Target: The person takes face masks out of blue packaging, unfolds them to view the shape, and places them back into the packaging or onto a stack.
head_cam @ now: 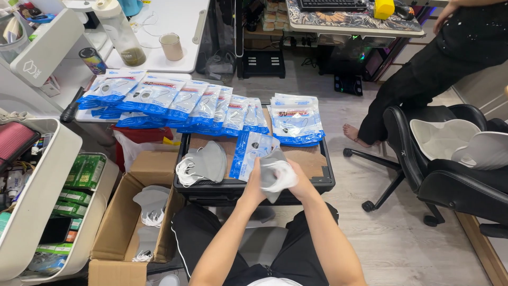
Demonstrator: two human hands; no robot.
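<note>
My left hand (254, 179) and my right hand (296, 177) meet over a black crate (324, 182) in front of my lap. Together they grip a small stack of grey face masks (276, 170) with white ear loops, its top end inside the mouth of a blue-and-white plastic pouch (247, 152) lying on brown cardboard. A loose pile of grey masks (205, 163) rests on the crate to the left of my hands. Beyond it, a row of filled blue-and-white pouches (174, 103) overlaps like tiles, and a separate stack of pouches (296, 119) lies at the crate's far right.
An open cardboard box (119, 222) with more grey masks stands on the floor at my left, beside a white cart (37, 212) of green boxes. A black office chair (450, 175) is at the right. Another person in black (423, 74) sits barefoot behind it.
</note>
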